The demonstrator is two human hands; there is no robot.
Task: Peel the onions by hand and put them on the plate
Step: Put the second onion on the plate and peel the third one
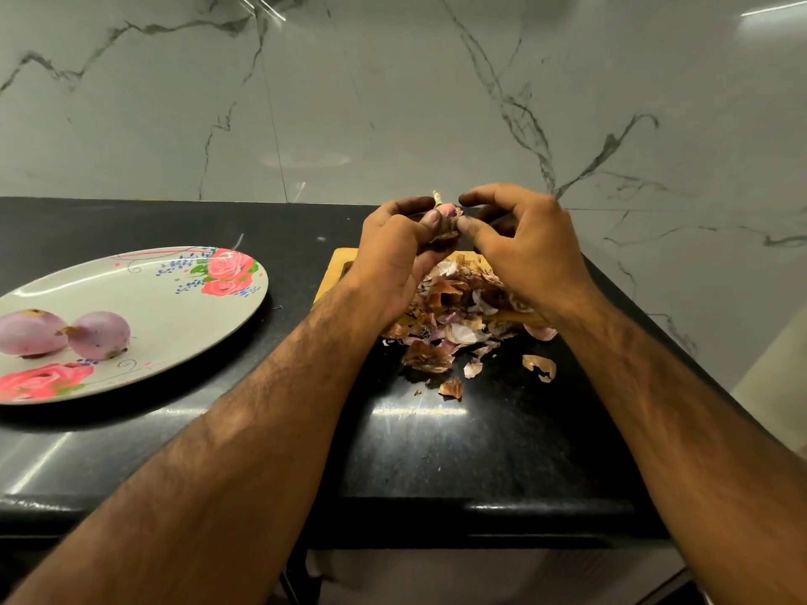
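Fingers (430, 220) of left hand (393, 259) and right hand (528, 251) curl round one onion (447, 210), pinching skin, over the peels (454, 312). Two peeled onions (100, 334) on plate (174, 307). Third part-skinned, mostly hidden; possibly the last. Remaining: finish peeling, move it to plate.

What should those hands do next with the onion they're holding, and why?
Probably pull away the brown papery skin still clinging to the small pink onion held between the left hand and right hand; it is not yet bare like the two purple onions on the flowered plate.
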